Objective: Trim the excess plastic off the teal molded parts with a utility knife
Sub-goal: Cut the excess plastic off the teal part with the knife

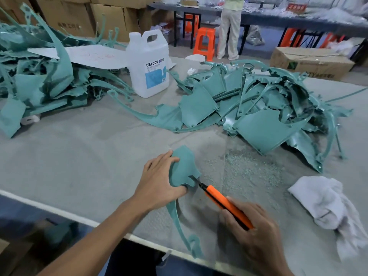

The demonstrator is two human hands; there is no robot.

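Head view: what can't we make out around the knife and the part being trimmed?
- Blade tip of the utility knife, head view: dark against the edge of the teal part; cut depth too small to tell.
- Part's left side: under the left hand.
- Knife's rear: inside the right hand.
- Small print on the DEXCON jug: blurred.
- The left teal pile: cut off by the frame edge.
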